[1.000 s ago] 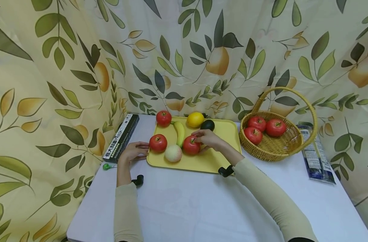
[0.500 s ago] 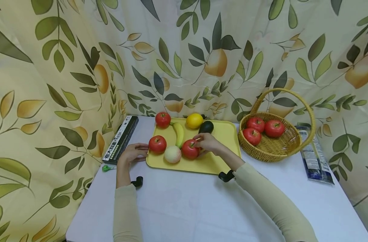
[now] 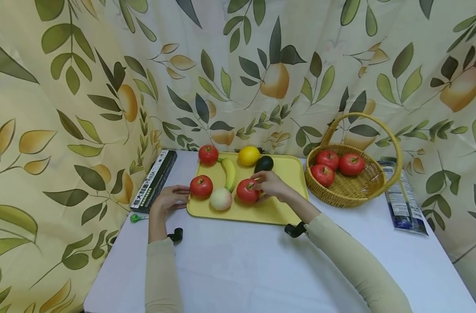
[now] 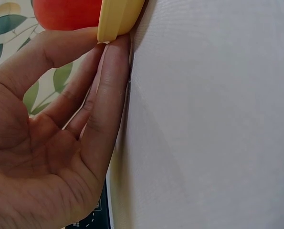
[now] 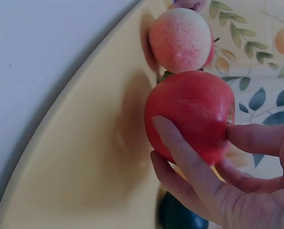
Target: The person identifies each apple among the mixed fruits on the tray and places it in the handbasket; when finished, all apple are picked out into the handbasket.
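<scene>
My right hand (image 3: 272,186) grips a red apple (image 3: 247,191) low over the yellow tray (image 3: 277,213). In the right wrist view, thumb and fingers (image 5: 192,162) spread round the apple's sides. A pale pink peach (image 3: 221,199) stands just left of it, with a banana (image 3: 229,174) behind. At the tray's left edge, my left hand (image 3: 169,198) pinches the rim between thumb and fingers, as the left wrist view shows. Beside that hand sits another red apple (image 3: 201,187). A third apple (image 3: 208,155), a lemon (image 3: 248,155) and a dark avocado (image 3: 264,163) line the back.
To the right is a wicker basket (image 3: 339,198) with a tall handle, holding several red apples (image 3: 323,174). A blue-and-silver packet (image 3: 406,204) lies beyond it. On the left are a dark pasta box (image 3: 153,180) and a small green-headed item (image 3: 134,218). A patterned curtain hangs behind.
The apple in my right hand has shifted slightly right and toward me, widening its gap from the peach. My left hand stays at the tray's edge. The head view has drifted slightly.
</scene>
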Motion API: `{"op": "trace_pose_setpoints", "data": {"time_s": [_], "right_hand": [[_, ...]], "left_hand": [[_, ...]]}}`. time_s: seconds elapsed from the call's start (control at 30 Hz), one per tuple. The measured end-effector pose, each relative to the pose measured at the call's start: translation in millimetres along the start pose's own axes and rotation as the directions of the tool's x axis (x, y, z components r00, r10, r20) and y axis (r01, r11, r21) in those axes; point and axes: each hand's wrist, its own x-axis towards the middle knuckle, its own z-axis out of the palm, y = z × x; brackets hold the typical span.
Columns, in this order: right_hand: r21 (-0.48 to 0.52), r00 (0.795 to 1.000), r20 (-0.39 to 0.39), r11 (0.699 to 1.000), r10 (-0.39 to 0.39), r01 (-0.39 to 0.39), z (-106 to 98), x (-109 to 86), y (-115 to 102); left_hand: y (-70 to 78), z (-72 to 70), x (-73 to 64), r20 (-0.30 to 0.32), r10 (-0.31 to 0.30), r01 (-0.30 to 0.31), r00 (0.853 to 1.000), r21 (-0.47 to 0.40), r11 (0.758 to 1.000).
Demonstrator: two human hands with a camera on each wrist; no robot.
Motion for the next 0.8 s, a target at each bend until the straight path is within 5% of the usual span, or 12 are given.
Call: {"op": "trace_pose_setpoints", "data": {"time_s": [0.8], "right_hand": [[0.083,1.000,-0.018,0.996,-0.017,0.018,-71.8,-42.9,-18.3]], "left_hand": [[1.9,-3.0,-2.6,0.009,0.001,-0.001,1.000,-0.003,1.000]]}}
